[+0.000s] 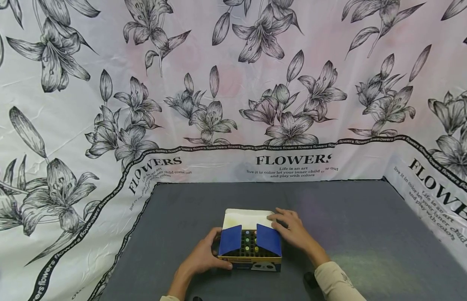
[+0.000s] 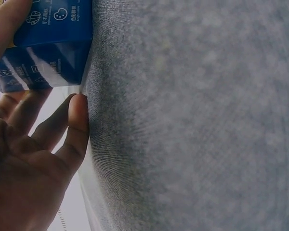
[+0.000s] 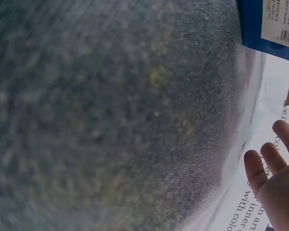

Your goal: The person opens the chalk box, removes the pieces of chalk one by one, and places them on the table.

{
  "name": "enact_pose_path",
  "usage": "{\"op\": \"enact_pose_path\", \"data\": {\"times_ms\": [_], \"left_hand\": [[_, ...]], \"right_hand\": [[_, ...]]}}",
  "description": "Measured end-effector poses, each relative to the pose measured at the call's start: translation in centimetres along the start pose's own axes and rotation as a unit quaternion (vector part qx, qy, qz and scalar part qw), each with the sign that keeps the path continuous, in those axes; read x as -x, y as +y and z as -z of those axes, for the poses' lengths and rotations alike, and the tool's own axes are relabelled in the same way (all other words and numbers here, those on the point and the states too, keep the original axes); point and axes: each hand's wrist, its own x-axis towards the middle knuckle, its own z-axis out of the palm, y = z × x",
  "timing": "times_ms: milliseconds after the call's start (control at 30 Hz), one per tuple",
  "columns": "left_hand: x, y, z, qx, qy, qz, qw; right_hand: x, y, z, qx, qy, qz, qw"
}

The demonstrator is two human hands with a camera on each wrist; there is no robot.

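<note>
A blue and yellow cardboard box (image 1: pixel 256 266) with a panda picture on its front stands on the grey table. Its white-lined lid (image 1: pixel 245 218) is raised at the back, and two blue side flaps (image 1: pixel 269 239) lean over the opening. Between them shows a dark grid with several small, round, coloured ends (image 1: pixel 247 241). My left hand (image 1: pixel 203 256) grips the box's left side, thumb at the front corner; the left wrist view shows its other fingers (image 2: pixel 77 120) beside the blue wall. My right hand (image 1: pixel 291 229) touches the lid's right edge, its fingers extended.
A flower-printed white cloth (image 1: pixel 225 163) with lettering borders the back and sides of the table (image 1: pixel 188 209). A small dark object (image 1: pixel 310 279) lies by the right sleeve (image 1: pixel 333 278), and another dark object (image 1: pixel 197 298) shows at the bottom edge.
</note>
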Motion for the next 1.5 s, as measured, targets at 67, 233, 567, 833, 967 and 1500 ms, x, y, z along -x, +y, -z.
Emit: {"op": "enact_pose_path", "data": {"times_ms": [67, 233, 567, 833, 967, 1500], "left_hand": [[0.0, 0.1, 0.0, -0.001, 0.000, -0.001, 1.0000], [0.0, 0.2, -0.1, 0.005, 0.000, -0.004, 1.0000], [0.1, 0.1, -0.3, 0.012, 0.000, 0.003, 0.9999], [0.9, 0.8, -0.1, 0.027, -0.014, 0.002, 0.9995], [1.7, 1.5, 0.6, 0.019, 0.027, 0.002, 0.9995], [-0.8, 5.3, -0.5, -0.253, 0.098, -0.083, 0.9588]], "right_hand": [[0.0, 0.0, 0.0, -0.001, -0.009, -0.011, 1.000], [0.0, 0.1, 0.0, 0.005, -0.014, -0.024, 1.000], [0.1, -0.7, -0.1, 0.016, 0.060, 0.030, 0.998], [0.8, -1.6, 0.3, 0.061, 0.110, 0.092, 0.988], [1.4, -1.9, 0.8, 0.077, 0.116, 0.096, 0.986], [2.4, -5.1, 0.5, 0.162, 0.004, 0.080, 0.983]]}}
